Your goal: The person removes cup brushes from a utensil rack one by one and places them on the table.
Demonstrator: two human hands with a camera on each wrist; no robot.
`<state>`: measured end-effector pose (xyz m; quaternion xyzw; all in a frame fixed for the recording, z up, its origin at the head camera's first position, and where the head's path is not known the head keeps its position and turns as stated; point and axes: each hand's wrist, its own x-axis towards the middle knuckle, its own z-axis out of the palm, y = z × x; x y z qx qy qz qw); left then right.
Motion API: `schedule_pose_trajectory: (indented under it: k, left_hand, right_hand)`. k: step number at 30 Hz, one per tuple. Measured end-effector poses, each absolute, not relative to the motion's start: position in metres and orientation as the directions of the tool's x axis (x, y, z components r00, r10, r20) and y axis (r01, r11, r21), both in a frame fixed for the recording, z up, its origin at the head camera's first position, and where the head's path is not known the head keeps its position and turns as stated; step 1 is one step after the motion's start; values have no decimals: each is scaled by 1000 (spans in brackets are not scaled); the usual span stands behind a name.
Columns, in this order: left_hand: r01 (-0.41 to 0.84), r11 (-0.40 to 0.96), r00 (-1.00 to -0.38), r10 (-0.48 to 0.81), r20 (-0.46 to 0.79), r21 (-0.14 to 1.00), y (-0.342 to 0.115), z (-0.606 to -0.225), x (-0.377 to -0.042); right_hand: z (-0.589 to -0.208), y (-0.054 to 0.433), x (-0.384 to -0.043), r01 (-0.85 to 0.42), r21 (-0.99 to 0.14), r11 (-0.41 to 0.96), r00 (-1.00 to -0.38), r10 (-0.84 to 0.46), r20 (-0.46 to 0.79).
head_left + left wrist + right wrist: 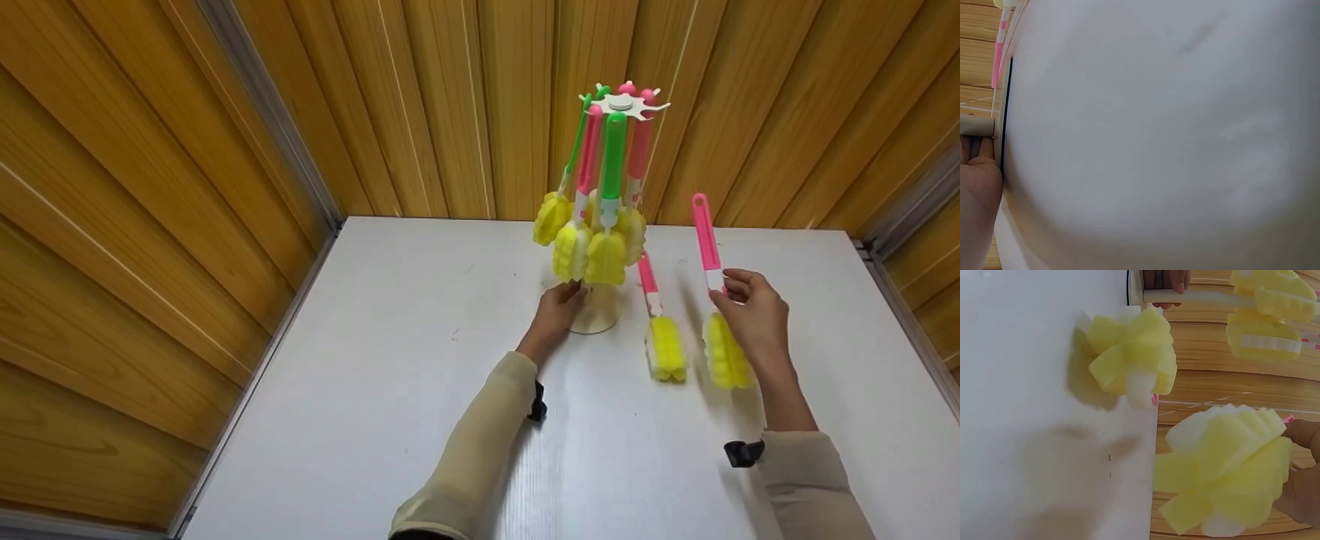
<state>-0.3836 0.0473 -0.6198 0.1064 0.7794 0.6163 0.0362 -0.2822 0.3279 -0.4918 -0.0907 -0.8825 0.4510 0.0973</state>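
Note:
A white rotating rack (621, 106) stands on the table with hooks at its top and a round base. Several sponge bottle brushes with pink or green handles hang from it, among them a green-handled brush (613, 161). Low on the rack's post, just above the base, my left hand (556, 309) grips it with curled fingers. My right hand (756, 315) pinches a pink-handled sponge brush (706, 236) near its white neck, handle up, yellow-and-white sponge head (1230, 472) down. Between the rack and that hand, another pink-handled brush (666, 349) lies on the table.
The white table (360, 360) reaches back to a wood-plank wall (450, 112). More planks (112, 262) stand along its left side, with a metal strip at the table's edge. The hanging sponge heads are close above my left hand.

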Motion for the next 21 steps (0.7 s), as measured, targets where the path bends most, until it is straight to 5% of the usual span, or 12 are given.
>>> schedule_pose_trajectory:
  k: [21]
  left_hand:
    - [125,238,-973,221,72,963,46,-619,-383]
  right_hand:
    - [-523,344,-304,165,-883,440,-971,231,-66]
